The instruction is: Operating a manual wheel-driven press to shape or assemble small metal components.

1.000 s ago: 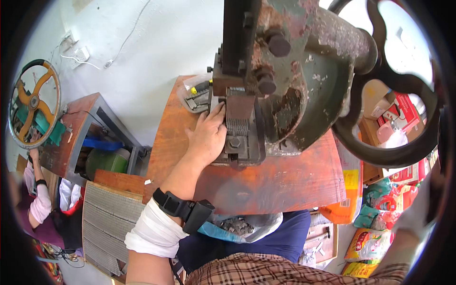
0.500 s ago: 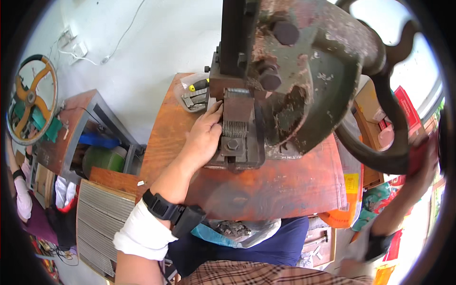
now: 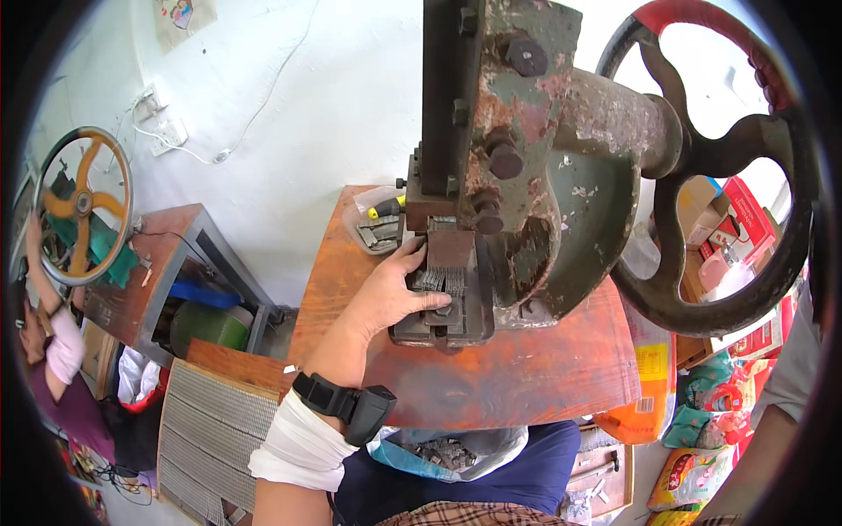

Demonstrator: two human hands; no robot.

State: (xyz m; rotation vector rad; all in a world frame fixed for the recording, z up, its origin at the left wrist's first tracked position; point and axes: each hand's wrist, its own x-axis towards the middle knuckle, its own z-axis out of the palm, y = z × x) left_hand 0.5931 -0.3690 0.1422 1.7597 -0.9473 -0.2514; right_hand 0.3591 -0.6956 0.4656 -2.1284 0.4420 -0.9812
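Observation:
My left hand [image 3: 386, 294] is at the base of a worn green hand press [image 3: 570, 175]. Its thumb lies across the near end of some thin, ridged metal strips [image 3: 431, 279], and its fingers curl against their left side, partly hidden. The strips stick out from under a brown metal block [image 3: 451, 248] on the dark press bed [image 3: 478, 324]. A large handwheel [image 3: 671, 307] with a red-wrapped stretch of rim stands to the right. My right forearm [image 3: 776, 447] shows at the lower right; the hand itself is beyond the picture's rim.
The press stands on a wooden table [image 3: 544, 377]. Behind my left hand sits a clear tub [image 3: 358, 215] with metal pieces and a yellow-black handle. A bag of metal bits [image 3: 447, 456] lies at my lap. At far left, another person's arm [image 3: 44, 272] reaches a second wheel [image 3: 83, 202].
The handwheel has turned, bringing its red-wrapped part to the top. My right hand has left the picture. My left thumb has moved over the strips' near end, and the view has shifted.

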